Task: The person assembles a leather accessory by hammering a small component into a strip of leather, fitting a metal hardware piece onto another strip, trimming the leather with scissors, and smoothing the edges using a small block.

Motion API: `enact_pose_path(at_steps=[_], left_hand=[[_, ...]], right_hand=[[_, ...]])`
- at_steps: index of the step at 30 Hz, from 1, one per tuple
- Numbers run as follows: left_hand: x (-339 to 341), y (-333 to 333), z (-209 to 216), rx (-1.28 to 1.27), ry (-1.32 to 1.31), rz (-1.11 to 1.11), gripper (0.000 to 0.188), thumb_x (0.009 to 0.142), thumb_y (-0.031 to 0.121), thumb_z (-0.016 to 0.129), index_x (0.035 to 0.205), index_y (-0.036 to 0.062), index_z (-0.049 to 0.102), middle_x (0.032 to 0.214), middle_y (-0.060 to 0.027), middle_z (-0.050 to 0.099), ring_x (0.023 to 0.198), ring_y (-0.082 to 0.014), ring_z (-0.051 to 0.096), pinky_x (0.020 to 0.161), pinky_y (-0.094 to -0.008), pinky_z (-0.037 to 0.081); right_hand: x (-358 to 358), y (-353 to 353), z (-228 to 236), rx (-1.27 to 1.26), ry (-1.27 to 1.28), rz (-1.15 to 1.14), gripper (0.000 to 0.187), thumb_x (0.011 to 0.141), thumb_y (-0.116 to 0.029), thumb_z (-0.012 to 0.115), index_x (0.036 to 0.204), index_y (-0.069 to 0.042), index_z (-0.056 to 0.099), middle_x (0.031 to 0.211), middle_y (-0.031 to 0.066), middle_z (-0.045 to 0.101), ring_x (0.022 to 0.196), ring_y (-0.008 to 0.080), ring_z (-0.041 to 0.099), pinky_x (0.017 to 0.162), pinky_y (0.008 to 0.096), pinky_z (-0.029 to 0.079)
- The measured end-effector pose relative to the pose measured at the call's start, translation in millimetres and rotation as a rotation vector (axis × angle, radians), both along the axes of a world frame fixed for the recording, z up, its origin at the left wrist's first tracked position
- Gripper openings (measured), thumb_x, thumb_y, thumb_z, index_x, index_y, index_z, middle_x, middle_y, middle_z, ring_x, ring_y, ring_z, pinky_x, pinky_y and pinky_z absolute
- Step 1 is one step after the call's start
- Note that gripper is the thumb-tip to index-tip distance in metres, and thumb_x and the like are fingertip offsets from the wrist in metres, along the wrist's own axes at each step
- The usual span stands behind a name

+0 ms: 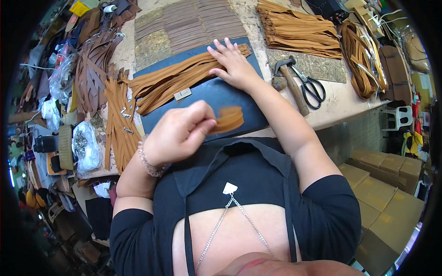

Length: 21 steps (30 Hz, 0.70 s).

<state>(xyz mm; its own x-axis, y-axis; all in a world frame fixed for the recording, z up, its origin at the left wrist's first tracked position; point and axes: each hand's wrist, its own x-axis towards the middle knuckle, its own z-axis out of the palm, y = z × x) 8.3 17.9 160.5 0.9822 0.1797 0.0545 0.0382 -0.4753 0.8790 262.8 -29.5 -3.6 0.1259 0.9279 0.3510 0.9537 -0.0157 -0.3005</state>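
Near the front of a dark blue mat (248,103), my left hand (179,131) is closed on a curled brown zipper strip (232,121), whose end is blurred. My right hand (234,66) lies with fingers spread on the far right end of a bundle of brown zipper strips (184,78) laid across the mat. A small tan tag (182,94) rests at the bundle's near edge. Left of the mat, more brown zipper strips (117,124) hang over the table edge, with small silver metal pieces (125,112) on them.
Beyond the mat lie rows of dull brown strips (184,27). To the right are a stack of brown zipper strips (297,32), a hammer (294,85), black-handled scissors (313,92) and a coiled bundle (359,64). A plastic bag of metal parts (85,147) sits left. Cardboard boxes (386,198) stand lower right.
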Motion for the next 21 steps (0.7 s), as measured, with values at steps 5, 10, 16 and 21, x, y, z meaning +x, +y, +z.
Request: enact_pose_path(at_steps=[5, 10, 16, 21], left_hand=[[-25, 13, -13, 0.097, 0.056, 0.210, 0.005, 0.097, 0.003, 0.058, 0.093, -0.0003, 0.057, 0.080, -0.0074, 0.060, 0.069, -0.0143, 0.057, 0.064, -0.0283, 0.048], [-41, 26, -17, 0.169, 0.009, 0.391, 0.006, 0.099, 0.003, 0.056, 0.095, 0.0001, 0.055, 0.078, -0.0044, 0.056, 0.072, -0.0110, 0.052, 0.067, -0.0256, 0.046], [-47, 12, -43, 0.097, 0.060, 0.446, 0.005, 0.099, 0.006, 0.058, 0.097, 0.0012, 0.057, 0.077, -0.0038, 0.055, 0.074, -0.0103, 0.053, 0.068, -0.0254, 0.046], [-31, -21, -78, 0.417, -0.007, 0.050, 0.010, 0.088, 0.011, 0.069, 0.090, 0.0033, 0.064, 0.087, -0.0134, 0.064, 0.087, -0.0350, 0.063, 0.079, -0.0420, 0.051]], right_hand=[[-41, -40, 56, -0.372, 1.368, 0.529, 0.047, 0.096, -0.043, 0.063, 0.126, -0.007, 0.063, 0.124, 0.0098, 0.063, 0.117, 0.0211, 0.058, 0.103, 0.0359, 0.043], [-41, -79, 78, -0.445, 1.561, 0.300, 0.017, 0.094, -0.018, 0.070, 0.102, -0.004, 0.066, 0.088, 0.0005, 0.066, 0.085, 0.0095, 0.063, 0.080, 0.0262, 0.051], [-24, -97, 89, -0.058, 1.415, 0.097, 0.009, 0.094, -0.012, 0.069, 0.097, -0.007, 0.062, 0.094, 0.0025, 0.066, 0.087, 0.0112, 0.064, 0.084, 0.0274, 0.052], [-57, -93, 113, 0.300, 1.733, 0.086, 0.011, 0.099, -0.012, 0.063, 0.107, -0.006, 0.061, 0.094, 0.0052, 0.068, 0.087, 0.0153, 0.066, 0.085, 0.0318, 0.054]])
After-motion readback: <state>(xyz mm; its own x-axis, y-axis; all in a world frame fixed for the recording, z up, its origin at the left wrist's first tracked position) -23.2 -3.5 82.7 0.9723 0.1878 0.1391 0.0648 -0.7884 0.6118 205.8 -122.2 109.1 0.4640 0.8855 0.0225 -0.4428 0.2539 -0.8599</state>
